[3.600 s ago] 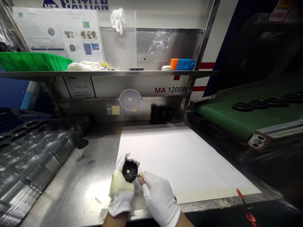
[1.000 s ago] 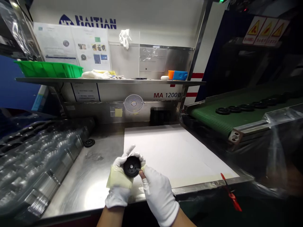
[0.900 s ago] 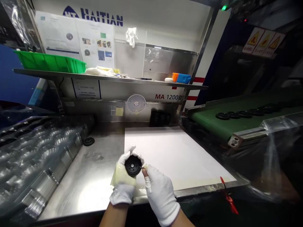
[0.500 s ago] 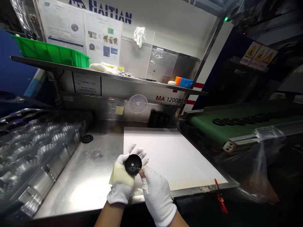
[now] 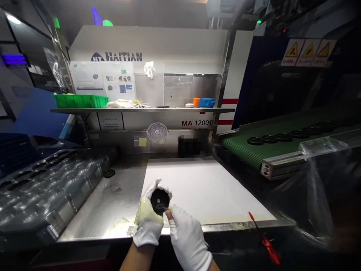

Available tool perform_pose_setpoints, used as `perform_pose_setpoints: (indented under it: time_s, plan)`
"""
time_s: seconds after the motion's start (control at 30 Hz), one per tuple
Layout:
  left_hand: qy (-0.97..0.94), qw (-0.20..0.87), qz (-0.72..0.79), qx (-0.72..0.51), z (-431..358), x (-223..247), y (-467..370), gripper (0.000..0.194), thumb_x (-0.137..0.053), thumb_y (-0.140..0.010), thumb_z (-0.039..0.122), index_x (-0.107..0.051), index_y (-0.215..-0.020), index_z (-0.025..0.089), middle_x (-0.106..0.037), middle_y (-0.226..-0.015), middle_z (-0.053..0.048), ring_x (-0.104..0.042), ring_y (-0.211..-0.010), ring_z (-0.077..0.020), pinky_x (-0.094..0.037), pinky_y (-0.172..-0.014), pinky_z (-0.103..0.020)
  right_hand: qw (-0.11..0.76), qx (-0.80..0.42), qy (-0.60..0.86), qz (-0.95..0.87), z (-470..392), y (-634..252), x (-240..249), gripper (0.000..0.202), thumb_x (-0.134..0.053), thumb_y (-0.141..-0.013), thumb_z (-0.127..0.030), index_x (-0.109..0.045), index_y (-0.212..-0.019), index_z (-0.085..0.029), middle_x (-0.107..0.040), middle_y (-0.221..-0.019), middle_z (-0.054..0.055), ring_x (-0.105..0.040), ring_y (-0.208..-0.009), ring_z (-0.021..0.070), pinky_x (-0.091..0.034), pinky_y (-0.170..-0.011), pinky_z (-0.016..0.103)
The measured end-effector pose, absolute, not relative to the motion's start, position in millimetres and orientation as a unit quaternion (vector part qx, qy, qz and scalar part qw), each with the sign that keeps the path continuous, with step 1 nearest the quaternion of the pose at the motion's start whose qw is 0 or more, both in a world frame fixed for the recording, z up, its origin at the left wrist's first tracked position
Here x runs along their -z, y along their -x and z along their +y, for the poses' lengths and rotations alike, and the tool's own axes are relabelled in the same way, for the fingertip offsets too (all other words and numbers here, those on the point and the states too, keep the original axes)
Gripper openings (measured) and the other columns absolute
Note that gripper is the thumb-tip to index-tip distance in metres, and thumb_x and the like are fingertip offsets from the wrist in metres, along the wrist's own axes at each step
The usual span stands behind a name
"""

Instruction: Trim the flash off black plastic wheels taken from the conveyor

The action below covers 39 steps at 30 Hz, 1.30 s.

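My left hand (image 5: 149, 216), in a white glove with a yellowish layer over the palm, holds a round black part (image 5: 160, 201) with its hollow face toward me. The fingers curl around the far side of the part. From the right, my right hand (image 5: 187, 235), also gloved, has its thumb and forefinger pinched at the lower right rim of the part. The thumb tip is bare. A small thin item shows at that pinch, too small to make out. Another black part (image 5: 109, 173) lies on the metal table (image 5: 98, 207) at the left.
Clear plastic trays (image 5: 67, 188) stand at the left. White paper (image 5: 197, 188) covers the table's right side. Several black parts lie on a green conveyor (image 5: 242, 150). A shelf (image 5: 169, 110) carries a green bin (image 5: 81, 101). A red tool (image 5: 270, 250) hangs at the front edge.
The camera view has levelled and tilted up. The fingers of my left hand have curled in more around the black part. My right hand stays pinched at its rim.
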<state>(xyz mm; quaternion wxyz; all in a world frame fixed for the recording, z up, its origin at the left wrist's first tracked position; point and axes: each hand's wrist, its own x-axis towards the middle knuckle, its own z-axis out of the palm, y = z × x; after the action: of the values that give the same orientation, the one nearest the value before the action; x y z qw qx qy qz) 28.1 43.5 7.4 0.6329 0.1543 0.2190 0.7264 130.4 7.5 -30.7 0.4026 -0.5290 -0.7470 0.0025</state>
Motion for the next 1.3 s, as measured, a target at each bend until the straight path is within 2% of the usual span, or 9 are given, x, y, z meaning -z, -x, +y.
perform_pose_setpoints:
  time_s: [0.13,0.37,0.53,0.63,0.77,0.87,1.0,1.17,1.3]
  plan:
    - [-0.180,0.620,0.224,-0.730,34,-10,-42,0.018,-0.066,-0.069,0.017,-0.063,-0.087,0.014,-0.058,-0.065,-0.001,-0.058,-0.061,-0.0129,-0.052,-0.063,-0.029,0.420,-0.014,0.545,-0.726,2,-145,30,0.035,-0.030,-0.095,-0.034,-0.054,-0.074,-0.022,-0.061,-0.064,0.000,-0.055,-0.056,0.0148,-0.026,-0.055,0.027]
    - [-0.157,0.567,0.248,-0.770,30,-11,-51,0.023,-0.060,-0.073,0.015,-0.063,-0.095,0.019,-0.063,-0.072,-0.001,-0.062,-0.070,-0.0135,-0.053,-0.077,-0.031,0.436,-0.016,0.529,-0.728,-4,-133,41,0.028,-0.037,-0.091,-0.028,-0.052,-0.069,-0.022,-0.059,-0.059,-0.002,-0.055,-0.053,0.0133,-0.024,-0.052,0.027]
    - [-0.111,0.667,0.261,-0.689,53,1,-41,0.039,-0.052,-0.073,0.018,-0.060,-0.110,0.012,-0.066,-0.082,-0.011,-0.064,-0.081,-0.0253,-0.052,-0.079,-0.047,0.415,-0.026,0.538,-0.733,25,-138,51,0.027,-0.036,-0.092,-0.029,-0.054,-0.073,-0.023,-0.061,-0.061,-0.002,-0.055,-0.054,0.0135,-0.025,-0.052,0.027]
    - [-0.085,0.675,0.254,-0.688,78,7,-40,0.035,-0.053,-0.072,0.017,-0.062,-0.104,0.011,-0.061,-0.069,-0.006,-0.061,-0.067,-0.0187,-0.053,-0.073,-0.041,0.391,-0.019,0.561,-0.730,46,-141,56,0.029,-0.034,-0.093,-0.031,-0.053,-0.072,-0.023,-0.060,-0.060,-0.002,-0.055,-0.054,0.0139,-0.025,-0.053,0.027]
    - [-0.037,0.639,0.290,-0.712,111,6,-41,0.021,-0.056,-0.073,0.013,-0.064,-0.092,0.014,-0.058,-0.065,-0.002,-0.058,-0.063,-0.0137,-0.054,-0.069,-0.033,0.357,-0.042,0.562,-0.745,68,-135,61,0.028,-0.035,-0.091,-0.031,-0.054,-0.073,-0.023,-0.061,-0.063,-0.002,-0.056,-0.056,0.0146,-0.025,-0.053,0.028]
    - [-0.017,0.646,0.295,-0.704,129,5,-36,0.011,-0.057,-0.075,0.014,-0.064,-0.084,0.014,-0.059,-0.067,-0.002,-0.059,-0.065,-0.0145,-0.054,-0.075,-0.039,0.381,-0.146,0.548,-0.730,78,-134,57,0.032,-0.030,-0.093,-0.037,-0.057,-0.079,-0.025,-0.063,-0.069,-0.002,-0.058,-0.062,0.0149,-0.029,-0.055,0.026]
    - [0.023,0.664,0.264,-0.699,138,11,-26,0.013,-0.052,-0.080,0.016,-0.065,-0.081,0.014,-0.063,-0.076,-0.005,-0.063,-0.078,-0.0188,-0.051,-0.085,-0.050,0.409,-0.262,0.543,-0.685,88,-145,44,0.035,-0.032,-0.093,-0.045,-0.056,-0.078,-0.025,-0.062,-0.071,-0.002,-0.056,-0.065,0.0139,-0.034,-0.057,0.024]
    - [0.026,0.685,0.256,-0.682,135,12,-23,0.015,-0.052,-0.081,0.017,-0.066,-0.081,0.011,-0.061,-0.071,-0.005,-0.063,-0.075,-0.0186,-0.050,-0.086,-0.051,0.378,-0.218,0.578,-0.690,99,-155,36,0.038,-0.029,-0.093,-0.047,-0.050,-0.071,-0.023,-0.056,-0.063,-0.002,-0.050,-0.058,0.0138,-0.032,-0.055,0.025]
    - [-0.016,0.708,0.272,-0.652,130,8,-26,0.014,-0.054,-0.080,0.017,-0.066,-0.081,0.009,-0.059,-0.067,-0.004,-0.060,-0.066,-0.0163,-0.052,-0.084,-0.049,0.331,-0.158,0.571,-0.735,102,-154,31,0.035,-0.030,-0.093,-0.042,-0.052,-0.074,-0.023,-0.059,-0.067,0.000,-0.053,-0.060,0.0145,-0.031,-0.056,0.026]
